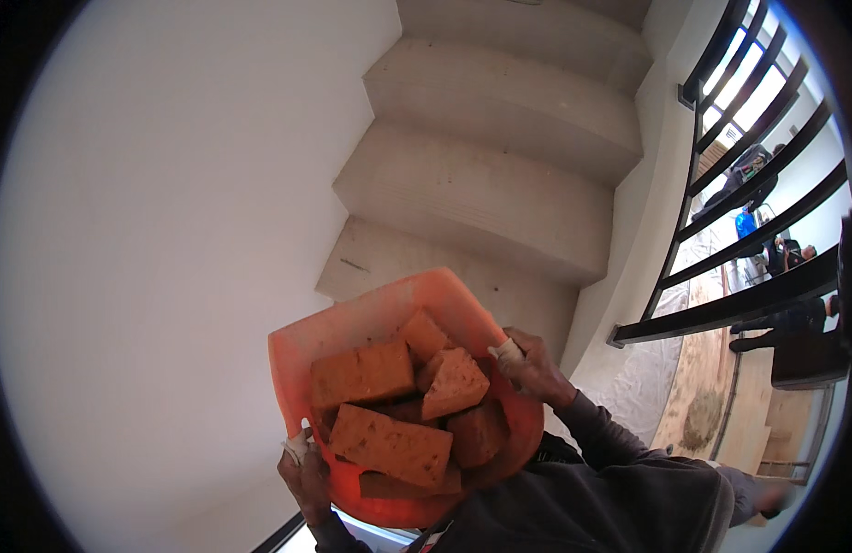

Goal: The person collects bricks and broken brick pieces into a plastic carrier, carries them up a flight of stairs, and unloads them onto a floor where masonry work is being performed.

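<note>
An orange plastic tub (371, 311) is held against the front of my dark top, over the stairs. Inside lie several clay bricks (391, 442), some whole and some broken, such as a wedge-shaped piece (457, 383) on the right. My left hand (306, 473) grips the tub's left rim, with a pale wrapping at the hold. On the opposite side my right hand (536, 366) grips the rim, where a similar pale wrapping shows between hand and plastic. The lowest bricks are partly hidden under the others.
Bare concrete steps (481, 159) run up beyond the tub. A plain white wall (156, 242) borders them on the left. To the right is a black metal railing (730, 321) on a low kerb. Through it, several people (789, 257) appear on a lower floor partly covered with plastic sheeting (630, 377).
</note>
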Demonstrator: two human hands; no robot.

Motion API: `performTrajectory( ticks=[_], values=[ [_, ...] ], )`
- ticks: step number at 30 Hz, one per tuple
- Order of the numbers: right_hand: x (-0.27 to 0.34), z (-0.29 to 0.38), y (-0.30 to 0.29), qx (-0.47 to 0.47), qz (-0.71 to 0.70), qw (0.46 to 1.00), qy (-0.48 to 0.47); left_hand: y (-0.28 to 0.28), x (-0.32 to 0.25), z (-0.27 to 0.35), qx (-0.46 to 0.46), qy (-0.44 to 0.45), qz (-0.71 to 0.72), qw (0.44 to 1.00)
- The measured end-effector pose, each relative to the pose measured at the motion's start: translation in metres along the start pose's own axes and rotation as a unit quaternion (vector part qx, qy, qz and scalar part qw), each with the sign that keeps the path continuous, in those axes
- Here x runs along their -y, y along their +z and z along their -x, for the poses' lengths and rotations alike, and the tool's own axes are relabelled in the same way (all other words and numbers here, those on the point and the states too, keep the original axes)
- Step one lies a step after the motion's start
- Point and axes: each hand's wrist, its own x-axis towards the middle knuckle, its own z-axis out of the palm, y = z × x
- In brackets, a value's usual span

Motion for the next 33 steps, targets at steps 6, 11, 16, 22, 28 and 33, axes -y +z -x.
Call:
performTrajectory(
  ticks=[6, 11, 16, 22, 28, 33],
  values=[
    [0.062, -0.082, 0.048, -0.025, 0.014, 0.995, -0.092, -0.033, -0.054, -0.109, 0.016, -0.014, 0.040, 0.999],
    [0.180, -0.216, 0.068, -0.044, 0.018, 0.999, -0.022, -0.022, -0.152, -0.270, 0.010, -0.001, -0.037, 0.999],
    [0.180, -0.218, 0.075, -0.098, 0.081, 0.990, -0.064, -0.014, -0.145, -0.305, 0.078, -0.026, 0.025, 0.996],
    [0.163, -0.222, 0.100, -0.175, 0.023, 0.983, 0.041, -0.001, -0.123, -0.375, 0.166, -0.067, 0.061, 0.982],
    [0.165, -0.257, 0.127, -0.242, 0.063, 0.968, 0.011, 0.016, -0.104, -0.451, 0.228, -0.045, 0.074, 0.970],
    [0.173, -0.232, 0.163, -0.252, 0.074, 0.965, -0.001, -0.008, -0.091, -0.454, 0.239, -0.014, 0.085, 0.967]
  ],
)
